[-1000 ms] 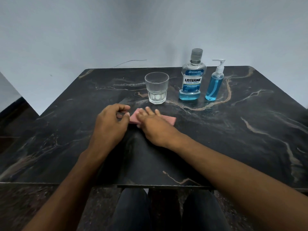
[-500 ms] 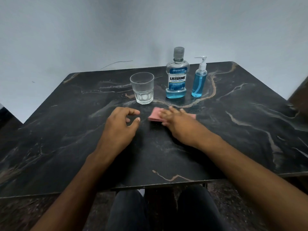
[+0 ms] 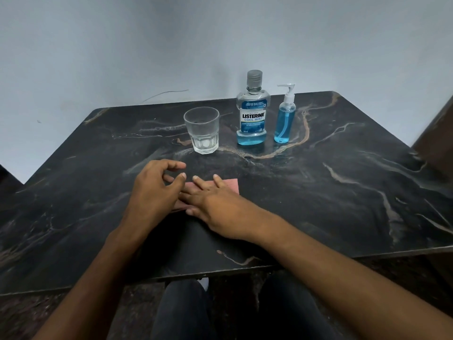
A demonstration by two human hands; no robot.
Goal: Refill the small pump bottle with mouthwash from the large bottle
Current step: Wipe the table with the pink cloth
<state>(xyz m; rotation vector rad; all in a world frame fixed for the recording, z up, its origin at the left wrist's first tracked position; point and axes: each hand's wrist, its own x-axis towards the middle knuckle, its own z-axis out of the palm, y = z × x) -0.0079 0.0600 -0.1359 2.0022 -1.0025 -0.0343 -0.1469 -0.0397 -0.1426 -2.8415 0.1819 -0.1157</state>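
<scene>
Right hand: our right hand (image 3: 215, 207) lies flat, fingers spread, pressing a pink cloth (image 3: 231, 184) to the table (image 3: 343, 204); it grips nothing.
Left hand: our left hand (image 3: 157, 190) hovers just beside the right, fingers curled and loosely apart, thumb near the forefinger, empty.
Cloth: mostly hidden under the right palm, one corner showing past the fingers; we judge it is kept ready for drips.
Glass: a tumbler (image 3: 202, 130) stands upright beyond the left fingertips, apparently empty.
Large bottle: the mouthwash bottle (image 3: 252, 111) stands beyond the right fingertips, cap on, long axis vertical, label facing us, blue liquid low in its base.
Pump bottle: the small bottle (image 3: 284, 119) stands just right of the large one, close but apart, upright, its nozzle pointing left toward the large bottle's cap, pump head fitted.
Why so: both bottles sit upright and closed, we judge, to keep liquid in until pouring.
Stage: neither bottle is touched; the refill has not begun.
</scene>
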